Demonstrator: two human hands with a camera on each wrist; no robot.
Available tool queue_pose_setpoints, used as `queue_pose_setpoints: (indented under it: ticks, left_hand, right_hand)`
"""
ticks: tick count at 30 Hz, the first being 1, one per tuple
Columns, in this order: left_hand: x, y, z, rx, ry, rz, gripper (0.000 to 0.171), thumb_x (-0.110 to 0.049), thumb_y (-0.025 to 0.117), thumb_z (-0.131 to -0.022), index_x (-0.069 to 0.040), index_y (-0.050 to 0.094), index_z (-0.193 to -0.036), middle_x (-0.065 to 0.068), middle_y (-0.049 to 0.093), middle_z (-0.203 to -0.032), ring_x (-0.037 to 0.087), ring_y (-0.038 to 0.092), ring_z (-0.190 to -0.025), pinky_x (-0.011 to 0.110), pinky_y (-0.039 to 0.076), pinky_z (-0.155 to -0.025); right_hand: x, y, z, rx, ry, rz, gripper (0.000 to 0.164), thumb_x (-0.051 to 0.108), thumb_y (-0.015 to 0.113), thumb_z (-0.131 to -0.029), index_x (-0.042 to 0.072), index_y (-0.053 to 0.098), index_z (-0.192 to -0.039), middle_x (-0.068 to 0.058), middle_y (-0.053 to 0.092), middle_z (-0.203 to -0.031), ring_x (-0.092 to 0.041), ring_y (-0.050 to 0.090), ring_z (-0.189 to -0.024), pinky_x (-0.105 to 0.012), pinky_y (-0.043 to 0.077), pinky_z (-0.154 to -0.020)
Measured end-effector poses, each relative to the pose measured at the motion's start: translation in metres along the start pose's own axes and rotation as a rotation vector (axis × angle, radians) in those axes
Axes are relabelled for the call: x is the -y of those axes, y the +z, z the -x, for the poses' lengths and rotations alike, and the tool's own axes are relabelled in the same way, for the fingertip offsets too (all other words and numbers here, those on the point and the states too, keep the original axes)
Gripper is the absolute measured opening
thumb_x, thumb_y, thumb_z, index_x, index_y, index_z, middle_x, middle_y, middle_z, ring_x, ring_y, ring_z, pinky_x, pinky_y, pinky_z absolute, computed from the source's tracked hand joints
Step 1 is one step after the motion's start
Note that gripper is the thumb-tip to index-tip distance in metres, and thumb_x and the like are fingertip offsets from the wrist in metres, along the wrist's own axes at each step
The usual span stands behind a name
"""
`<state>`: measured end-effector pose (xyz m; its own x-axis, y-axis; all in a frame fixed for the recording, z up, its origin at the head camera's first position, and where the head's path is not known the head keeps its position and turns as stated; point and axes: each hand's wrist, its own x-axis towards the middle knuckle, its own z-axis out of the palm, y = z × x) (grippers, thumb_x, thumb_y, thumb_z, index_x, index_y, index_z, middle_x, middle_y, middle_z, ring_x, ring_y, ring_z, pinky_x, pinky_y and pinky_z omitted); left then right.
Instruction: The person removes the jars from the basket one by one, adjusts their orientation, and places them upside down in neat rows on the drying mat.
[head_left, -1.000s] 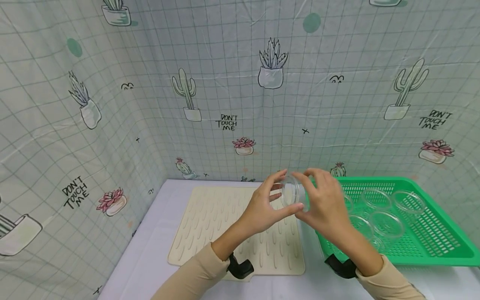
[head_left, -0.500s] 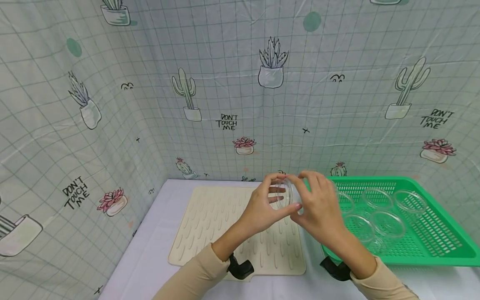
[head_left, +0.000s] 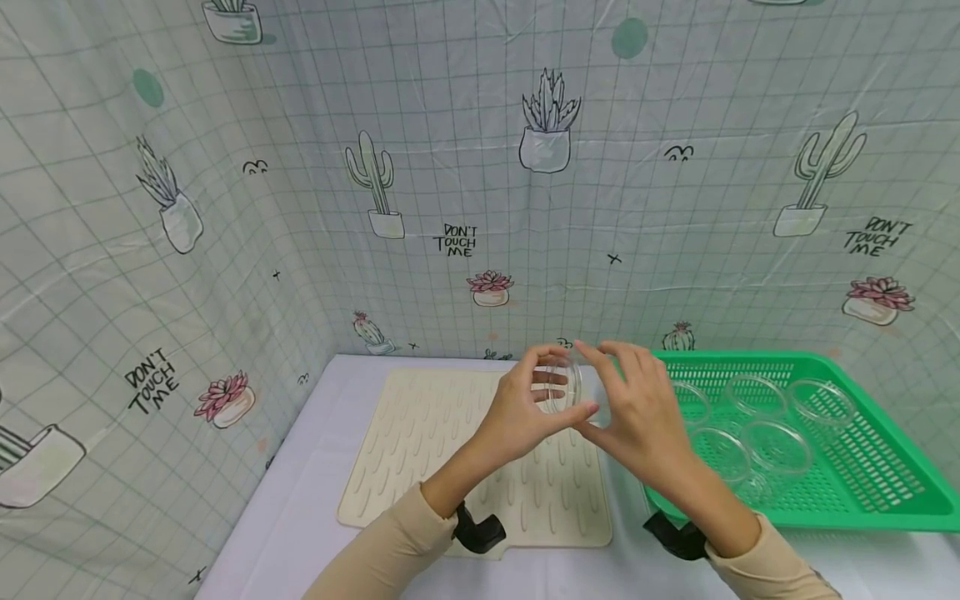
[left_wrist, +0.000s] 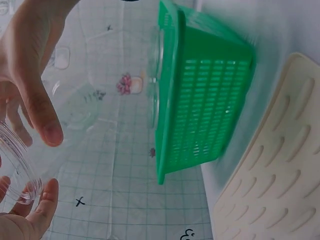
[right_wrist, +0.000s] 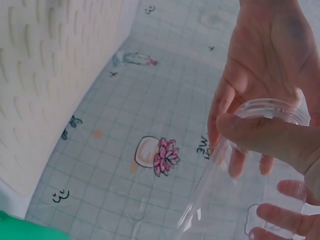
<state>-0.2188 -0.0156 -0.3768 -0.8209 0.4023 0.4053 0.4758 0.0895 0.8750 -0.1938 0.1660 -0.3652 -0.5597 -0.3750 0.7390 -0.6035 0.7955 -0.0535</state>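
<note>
A clear plastic jar is held sideways between my two hands, over the right side of the beige ridged mat. My left hand grips it around its ringed rim, fingers on the far side and thumb beneath. From the right, my right hand holds the jar's body between thumb and curled fingers. In the right wrist view, the ringed neck faces my left palm, and the see-through body extends below the right thumb. Behind the right hand, more clear round jars stand in a green basket.
The beige mat lies on a white-covered table, with the perforated basket close to its right edge. A patterned cloth hangs behind and along the left side. Black wrist mounts sit below both hands.
Both hands and the jar have shifted slightly left. The right hand has moved left, and its index finger now stands a little farther from the rim.
</note>
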Motion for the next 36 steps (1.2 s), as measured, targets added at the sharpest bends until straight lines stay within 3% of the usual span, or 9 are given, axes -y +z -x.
queue_pose_setpoints:
  ticks: [8, 15, 22, 25, 29, 36]
  left_hand:
    - [0.0, -0.006, -0.002, -0.019, 0.006, -0.002, 0.058, -0.022, 0.079, -0.087, -0.012, 0.048, -0.135, 0.005, 0.056, -0.124, 0.02, 0.062, -0.107, 0.038, 0.054, -0.092]
    - [-0.001, -0.011, -0.002, -0.019, 0.014, 0.006, 0.061, -0.02, 0.079, -0.087, -0.008, 0.046, -0.138, 0.007, 0.056, -0.126, 0.026, 0.061, -0.111, 0.033, 0.053, -0.094]
    - [-0.001, -0.015, 0.0, -0.029, -0.002, 0.022, 0.06, -0.018, 0.079, -0.087, -0.012, 0.047, -0.138, 0.007, 0.054, -0.129, 0.023, 0.06, -0.113, 0.04, 0.052, -0.096]
    - [-0.003, -0.016, 0.0, -0.028, -0.005, 0.019, 0.06, -0.018, 0.079, -0.087, -0.013, 0.046, -0.138, 0.007, 0.054, -0.129, 0.021, 0.06, -0.113, 0.038, 0.052, -0.096]
    - [-0.004, -0.016, 0.0, -0.021, -0.002, 0.022, 0.06, -0.018, 0.079, -0.087, -0.014, 0.046, -0.138, 0.005, 0.053, -0.13, 0.018, 0.06, -0.112, 0.034, 0.052, -0.095]
    - [-0.006, -0.016, 0.0, -0.021, 0.012, 0.034, 0.062, -0.018, 0.079, -0.087, -0.012, 0.046, -0.138, 0.005, 0.053, -0.133, 0.018, 0.061, -0.112, 0.032, 0.052, -0.095]
  right_hand:
    - [-0.007, -0.011, -0.001, -0.007, 0.049, -0.176, 0.107, 0.022, 0.103, -0.046, 0.006, 0.054, -0.14, -0.019, 0.055, -0.127, -0.039, 0.049, -0.118, -0.063, 0.035, -0.094]
    - [-0.018, -0.022, 0.003, -0.029, 0.246, -0.418, 0.108, 0.012, 0.101, -0.049, 0.008, 0.05, -0.145, -0.016, 0.051, -0.135, -0.032, 0.044, -0.124, -0.06, 0.032, -0.097]
    - [-0.02, -0.025, 0.013, -0.076, 0.515, -0.653, 0.099, -0.004, 0.088, -0.071, 0.014, 0.036, -0.154, -0.009, 0.046, -0.147, -0.022, 0.043, -0.134, -0.02, 0.035, -0.101]
    - [-0.017, -0.023, 0.016, -0.128, 0.648, -0.842, 0.087, -0.007, 0.077, -0.083, 0.014, 0.033, -0.155, -0.007, 0.044, -0.147, -0.026, 0.039, -0.138, -0.018, 0.035, -0.103]
    - [-0.009, -0.02, 0.018, -0.264, 0.806, -1.153, 0.069, -0.006, 0.064, -0.092, 0.013, 0.035, -0.152, -0.008, 0.042, -0.145, -0.028, 0.031, -0.142, -0.022, 0.039, -0.103]
    - [0.002, -0.012, 0.019, -0.431, 0.87, -1.46, 0.054, 0.003, 0.058, -0.097, 0.009, 0.037, -0.146, -0.014, 0.037, -0.147, -0.027, 0.039, -0.135, -0.032, 0.041, -0.106]
